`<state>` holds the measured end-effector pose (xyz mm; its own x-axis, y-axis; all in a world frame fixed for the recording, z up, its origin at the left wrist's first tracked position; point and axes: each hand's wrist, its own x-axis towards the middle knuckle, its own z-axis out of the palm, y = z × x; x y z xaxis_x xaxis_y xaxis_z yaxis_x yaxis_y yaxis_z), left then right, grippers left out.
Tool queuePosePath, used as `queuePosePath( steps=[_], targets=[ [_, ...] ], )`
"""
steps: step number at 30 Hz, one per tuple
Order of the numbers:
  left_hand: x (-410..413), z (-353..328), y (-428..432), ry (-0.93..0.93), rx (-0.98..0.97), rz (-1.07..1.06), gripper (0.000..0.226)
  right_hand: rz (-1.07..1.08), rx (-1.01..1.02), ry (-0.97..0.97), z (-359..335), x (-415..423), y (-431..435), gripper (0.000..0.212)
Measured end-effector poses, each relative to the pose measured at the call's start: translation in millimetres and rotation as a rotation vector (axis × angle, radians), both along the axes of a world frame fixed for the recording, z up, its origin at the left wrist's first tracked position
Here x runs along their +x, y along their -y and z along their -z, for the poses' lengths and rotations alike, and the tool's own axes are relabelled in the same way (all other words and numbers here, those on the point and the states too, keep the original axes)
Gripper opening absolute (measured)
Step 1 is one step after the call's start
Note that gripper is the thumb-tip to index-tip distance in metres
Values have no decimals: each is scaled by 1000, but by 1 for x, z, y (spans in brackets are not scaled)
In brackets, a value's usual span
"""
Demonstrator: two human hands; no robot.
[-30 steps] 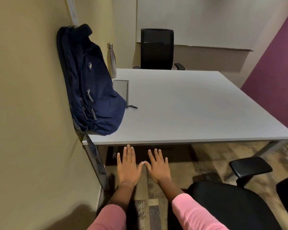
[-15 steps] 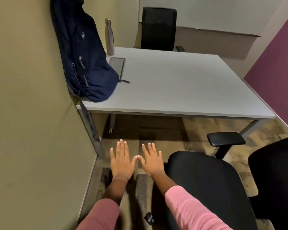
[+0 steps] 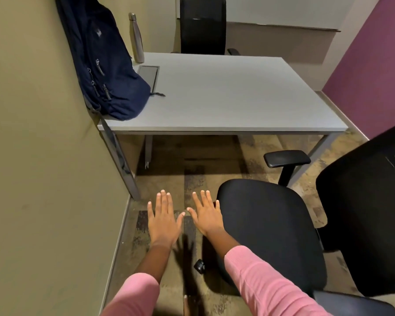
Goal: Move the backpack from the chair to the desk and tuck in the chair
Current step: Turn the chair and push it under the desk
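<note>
A dark blue backpack (image 3: 105, 65) stands on the left end of the grey desk (image 3: 226, 99), leaning against the olive wall. A black office chair (image 3: 271, 229) stands on the floor in front of the desk, to the right, outside the desk's edge; its backrest fills the right side. My left hand (image 3: 163, 221) and my right hand (image 3: 206, 214) hover flat, palms down, fingers spread, thumbs nearly touching, over the floor just left of the chair seat. Both hands hold nothing.
A metal bottle (image 3: 136, 37) stands on the desk behind the backpack, beside a cable hatch (image 3: 147, 76). A second black chair (image 3: 202, 25) sits at the far side. The olive wall (image 3: 37, 167) closes the left; a purple wall (image 3: 374, 65) the right.
The view has tilted down and back: desk and backpack have shifted up in the frame, and more of the chair seat and backrest shows. My hands keep the same flat, spread pose.
</note>
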<state>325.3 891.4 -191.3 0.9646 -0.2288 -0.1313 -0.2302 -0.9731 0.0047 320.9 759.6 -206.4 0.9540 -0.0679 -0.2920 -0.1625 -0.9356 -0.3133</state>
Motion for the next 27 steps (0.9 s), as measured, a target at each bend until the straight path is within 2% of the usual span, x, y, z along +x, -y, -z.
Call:
queuePosePath(
  steps=[6, 10, 15, 20, 27],
  targets=[
    [-49, 9, 8, -27, -36, -32, 70, -38, -56, -51, 1, -58, 2, 65],
    [-81, 14, 27, -55, -25, -20, 68, -58, -63, -52, 4, -93, 15, 56],
    [-103, 10, 50, -24, -16, -43, 69, -107, -96, -49, 2, -111, 41, 60],
    [-118, 7, 79, 6, -19, -161, 70, -199, -83, 5, 0, -116, 73, 56],
    [-153, 14, 142, 39, -74, -387, 69, -435, -137, 46, 1, -124, 136, 56]
  ],
)
